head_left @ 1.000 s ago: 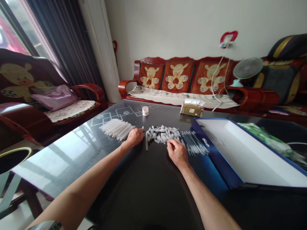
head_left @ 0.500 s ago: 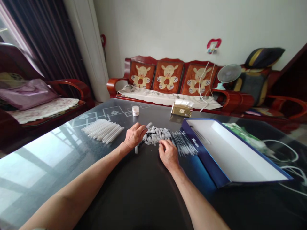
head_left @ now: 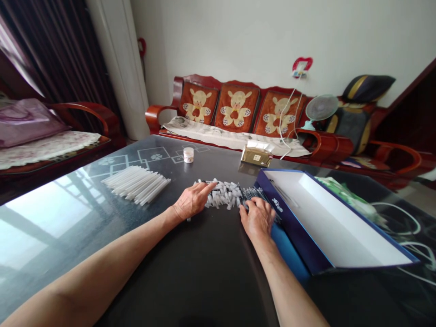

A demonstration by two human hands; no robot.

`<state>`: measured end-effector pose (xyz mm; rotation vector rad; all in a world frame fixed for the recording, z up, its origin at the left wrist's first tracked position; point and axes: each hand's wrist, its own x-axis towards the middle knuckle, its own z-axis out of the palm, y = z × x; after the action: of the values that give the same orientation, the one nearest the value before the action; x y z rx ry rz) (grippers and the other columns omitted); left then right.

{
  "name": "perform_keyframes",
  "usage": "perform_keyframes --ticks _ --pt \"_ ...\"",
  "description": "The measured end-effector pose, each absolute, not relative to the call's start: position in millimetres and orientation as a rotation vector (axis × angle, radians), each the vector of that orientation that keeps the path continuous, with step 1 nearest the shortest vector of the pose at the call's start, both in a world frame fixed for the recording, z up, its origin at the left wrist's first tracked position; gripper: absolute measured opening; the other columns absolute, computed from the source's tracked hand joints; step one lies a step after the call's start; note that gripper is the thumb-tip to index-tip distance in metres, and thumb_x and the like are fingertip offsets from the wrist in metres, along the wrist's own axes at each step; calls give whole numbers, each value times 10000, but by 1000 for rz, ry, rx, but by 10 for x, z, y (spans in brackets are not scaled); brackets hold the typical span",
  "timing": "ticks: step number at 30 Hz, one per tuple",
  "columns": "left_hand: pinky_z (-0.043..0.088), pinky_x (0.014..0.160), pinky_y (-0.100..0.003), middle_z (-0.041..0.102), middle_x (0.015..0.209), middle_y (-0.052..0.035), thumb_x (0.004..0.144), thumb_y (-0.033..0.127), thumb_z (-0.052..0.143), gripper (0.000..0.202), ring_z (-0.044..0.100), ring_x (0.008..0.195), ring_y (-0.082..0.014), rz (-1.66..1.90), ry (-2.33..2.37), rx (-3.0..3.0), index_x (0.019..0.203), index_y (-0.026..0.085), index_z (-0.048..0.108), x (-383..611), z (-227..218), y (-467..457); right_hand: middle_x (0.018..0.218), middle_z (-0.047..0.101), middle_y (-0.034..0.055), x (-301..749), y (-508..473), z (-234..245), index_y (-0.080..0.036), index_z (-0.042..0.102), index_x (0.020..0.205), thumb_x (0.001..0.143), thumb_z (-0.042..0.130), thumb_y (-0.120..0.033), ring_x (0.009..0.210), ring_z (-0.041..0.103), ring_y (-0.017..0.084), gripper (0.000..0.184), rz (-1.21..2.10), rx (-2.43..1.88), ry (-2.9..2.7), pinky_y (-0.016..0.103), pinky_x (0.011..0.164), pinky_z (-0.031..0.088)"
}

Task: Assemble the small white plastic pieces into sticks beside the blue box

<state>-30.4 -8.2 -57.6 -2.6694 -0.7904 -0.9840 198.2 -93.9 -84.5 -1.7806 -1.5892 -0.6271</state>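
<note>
A heap of small whitish translucent caps, with some dark pieces among them, lies on the dark table. My left hand is at the heap's left side, its fingers stretched over the caps; no held piece shows in it. To the right of the heap lies a row of thin, clear, dark-tipped rods that look like pen refills. My right hand rests over them with its fingers apart and bent downward, covering much of the row. A bundle of white pen barrels lies farther left.
A shallow blue box with a white inside stands right of my right hand. Behind the heap are a small white jar and a tissue pack. A green-and-white plastic bag and white cables lie beyond the box.
My right hand has moved right, from the front of the cap heap onto the thin rods. The cap my left hand held no longer shows, and its fingers have straightened over the heap.
</note>
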Motion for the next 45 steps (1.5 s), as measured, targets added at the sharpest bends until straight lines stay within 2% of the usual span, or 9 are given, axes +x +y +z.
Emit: perform_keyframes --ticks 3,6,10,15,24,30,34,41,45 --pt "516 775 -277 614 968 -86 829 84 352 452 591 858 -161 -965 -785 -2712 1266 133 457 -309 -581 -103 939 610 95 2000 -936 -850 -203 640 716 761 627 -284 894 462 258 93 -637 -1803 -1570 382 729 309" --pt "505 796 -282 606 971 -82 818 107 378 410 582 874 -167 -927 -775 -2706 1206 146 506 -312 -585 -116 922 608 107 2000 -956 -808 -191 632 671 737 623 -223 878 459 261 73 -603 -1861 -1577 387 722 306" --pt "489 760 -283 603 882 -61 882 224 408 292 578 802 -165 -884 -809 -2627 1120 179 571 -296 -571 -136 880 606 113 1959 -979 -745 -184 625 651 717 605 -160 856 461 250 74 -572 -1896 -1591 383 724 294" --pt "474 688 -261 613 786 -36 938 382 398 310 588 732 -154 -871 -830 -2580 1076 205 611 -271 -552 -163 925 618 83 1927 -981 -702 -177 652 730 794 587 -274 883 467 237 134 -527 -2094 -1590 362 752 277" --pt "457 625 -243 618 737 -21 942 377 401 303 598 684 -144 -899 -789 -2578 1043 197 622 -269 -566 -170 952 626 88 1908 -991 -636 -140 669 826 849 501 -211 886 502 229 184 -494 -2287 -1599 356 781 273" --pt "456 617 -240 620 738 -22 941 363 404 295 602 683 -142 -917 -765 -2588 1034 184 620 -264 -580 -165 943 619 80 1898 -1009 -613 -163 661 808 844 548 -296 896 498 233 179 -482 -2268 -1611 346 761 280" --pt "458 619 -239 620 736 -25 943 358 399 298 606 687 -142 -918 -760 -2602 1030 177 619 -260 -586 -162 952 623 81 1895 -1009 -579 -163 662 798 843 539 -249 891 508 225 157 -444 -2300 -1617 342 761 284" --pt "447 603 -216 623 746 -20 958 332 361 342 603 671 -126 -908 -802 -2610 1211 188 541 -259 -577 -166 947 632 92 1887 -1001 -562 -147 667 805 855 510 -248 912 518 243 193 -441 -2363 -1605 355 782 299" --pt "432 577 -210 609 725 -19 957 322 356 348 591 644 -122 -898 -790 -2617 1221 191 542 -258 -581 -169 975 629 102 1884 -1015 -519 -143 675 832 848 522 -244 922 528 248 184 -394 -2392 -1648 351 779 319"
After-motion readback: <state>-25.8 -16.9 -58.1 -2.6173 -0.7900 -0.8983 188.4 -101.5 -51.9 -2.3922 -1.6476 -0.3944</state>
